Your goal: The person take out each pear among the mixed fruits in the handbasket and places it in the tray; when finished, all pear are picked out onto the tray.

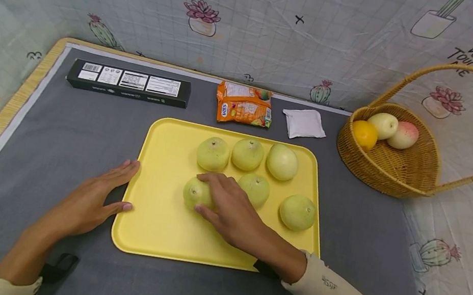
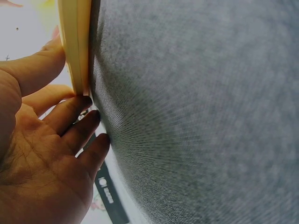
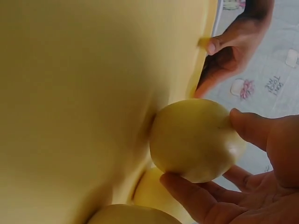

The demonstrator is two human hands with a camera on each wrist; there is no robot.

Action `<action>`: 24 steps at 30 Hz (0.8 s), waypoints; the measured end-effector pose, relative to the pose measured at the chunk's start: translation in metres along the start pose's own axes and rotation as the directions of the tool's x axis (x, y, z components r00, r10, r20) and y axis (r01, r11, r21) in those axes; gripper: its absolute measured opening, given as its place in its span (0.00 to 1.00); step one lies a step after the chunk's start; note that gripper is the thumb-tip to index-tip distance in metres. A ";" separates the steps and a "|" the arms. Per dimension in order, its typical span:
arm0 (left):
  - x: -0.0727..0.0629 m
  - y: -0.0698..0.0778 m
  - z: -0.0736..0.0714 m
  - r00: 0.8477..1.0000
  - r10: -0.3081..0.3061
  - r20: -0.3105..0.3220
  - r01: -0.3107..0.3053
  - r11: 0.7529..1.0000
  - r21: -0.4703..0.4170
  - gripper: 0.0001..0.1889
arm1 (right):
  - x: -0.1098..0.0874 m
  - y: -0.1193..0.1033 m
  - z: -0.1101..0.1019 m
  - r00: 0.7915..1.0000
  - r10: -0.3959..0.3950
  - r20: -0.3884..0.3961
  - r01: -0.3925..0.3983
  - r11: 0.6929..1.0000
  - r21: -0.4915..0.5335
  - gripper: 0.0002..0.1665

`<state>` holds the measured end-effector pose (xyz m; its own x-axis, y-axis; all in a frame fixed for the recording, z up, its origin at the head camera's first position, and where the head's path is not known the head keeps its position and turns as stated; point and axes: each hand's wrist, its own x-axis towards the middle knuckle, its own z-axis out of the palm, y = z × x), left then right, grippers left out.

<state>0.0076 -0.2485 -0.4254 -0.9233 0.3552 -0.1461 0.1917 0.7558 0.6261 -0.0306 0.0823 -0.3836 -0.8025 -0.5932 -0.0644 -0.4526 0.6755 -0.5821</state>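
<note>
My right hand (image 1: 235, 212) grips a round pale-green fruit (image 1: 196, 194) with thumb and fingers around its sides. This fruit appears to rest on the yellow tray (image 1: 151, 216); its right part is hidden under the hand in the head view. Several similar fruits stand on the tray, among them one (image 1: 254, 189) just beyond the right hand and another (image 1: 297, 212) near the right rim. At the tray's left edge, my left hand (image 1: 91, 199) touches the rim with thumb and fingers extended. The left wrist view shows its fingertips (image 2: 83, 101) by the tray's side, near the grey cloth.
Behind the tray lie a long black box (image 1: 128, 83), an orange snack packet (image 1: 244, 105) and a small white packet (image 1: 304, 123). A wicker basket (image 1: 401, 166) with a tall handle stands at the right, holding an orange, a pale fruit and a peach.
</note>
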 end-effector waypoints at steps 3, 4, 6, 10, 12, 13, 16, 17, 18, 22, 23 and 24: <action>0.000 0.000 0.000 1.000 0.000 0.000 0.000 1.000 -0.002 0.51 | 0.003 0.001 0.000 1.000 0.008 0.007 -0.008 1.000 -0.004 0.35; 0.000 0.000 0.000 1.000 0.001 0.000 -0.001 1.000 -0.004 0.51 | 0.003 0.001 0.000 1.000 0.010 0.007 -0.010 1.000 -0.006 0.35; 0.000 -0.001 0.000 1.000 -0.001 0.002 0.001 1.000 -0.006 0.51 | 0.004 0.000 0.000 1.000 0.012 0.003 -0.012 1.000 -0.012 0.36; 0.000 0.000 0.000 1.000 -0.004 0.005 0.004 1.000 -0.011 0.51 | 0.002 0.001 -0.001 1.000 0.008 -0.018 -0.009 0.999 -0.035 0.36; 0.000 0.000 0.000 1.000 -0.006 0.004 0.006 1.000 -0.012 0.51 | -0.001 0.001 -0.003 0.999 0.001 -0.039 -0.003 0.999 -0.049 0.36; 0.000 0.000 0.000 1.000 -0.005 0.003 0.005 1.000 -0.012 0.51 | -0.002 0.001 -0.004 0.999 -0.003 -0.050 0.000 0.999 -0.052 0.36; 0.000 0.000 0.000 1.000 -0.004 0.001 0.004 1.000 -0.015 0.51 | -0.006 0.000 -0.012 0.996 -0.006 -0.085 0.002 0.999 -0.047 0.37; 0.000 0.000 0.000 1.000 -0.004 0.002 0.004 1.000 -0.016 0.51 | -0.008 0.000 -0.016 0.995 -0.009 -0.097 0.005 0.999 -0.043 0.37; 0.000 0.000 0.000 1.000 -0.004 0.002 0.004 1.000 -0.017 0.51 | -0.010 0.000 -0.021 0.994 -0.012 -0.109 0.007 0.999 -0.038 0.37; -0.001 -0.001 0.000 1.000 0.001 0.000 -0.001 1.000 -0.020 0.51 | -0.015 0.004 -0.045 0.984 -0.023 -0.174 0.017 0.999 -0.030 0.36; -0.001 -0.001 0.000 1.000 0.001 0.000 -0.001 1.000 -0.020 0.51 | -0.016 0.007 -0.052 0.980 -0.026 -0.196 0.020 0.999 -0.032 0.36; -0.001 -0.001 0.000 1.000 0.003 -0.001 -0.003 1.000 -0.019 0.51 | -0.018 0.010 -0.060 0.975 -0.024 -0.219 0.017 0.999 -0.034 0.35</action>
<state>0.0083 -0.2492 -0.4259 -0.9231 0.3570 -0.1431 0.1885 0.7441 0.6409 -0.0442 0.1256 -0.3401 -0.8572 -0.4986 0.1287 -0.4788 0.6798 -0.5555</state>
